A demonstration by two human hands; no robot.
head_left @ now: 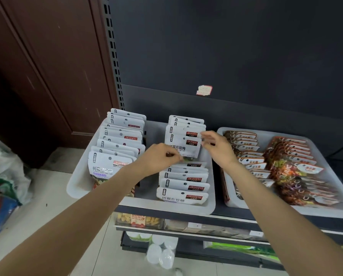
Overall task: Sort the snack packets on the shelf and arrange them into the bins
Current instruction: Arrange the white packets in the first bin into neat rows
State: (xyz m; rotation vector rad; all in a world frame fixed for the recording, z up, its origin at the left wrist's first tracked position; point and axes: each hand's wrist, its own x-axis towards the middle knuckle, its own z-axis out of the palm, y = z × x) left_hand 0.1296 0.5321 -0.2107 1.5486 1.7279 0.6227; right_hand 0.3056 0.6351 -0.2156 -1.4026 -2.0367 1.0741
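A white bin [166,208] on the shelf holds two rows of white snack packets: a left row [116,144] and a right row [183,182]. One white packet [183,146] stands raised in the right row. My left hand [160,159] pinches its lower left edge. My right hand [216,145] pinches its upper right corner. A second white bin [286,210] to the right holds rows of brown and red packets [290,164].
The shelf's dark back panel [226,56] rises behind the bins, with a slotted upright [114,56] at its left. Lower shelves [186,226] hold more goods. Bags [5,172] lie on the floor at the left, beside a brown door [47,66].
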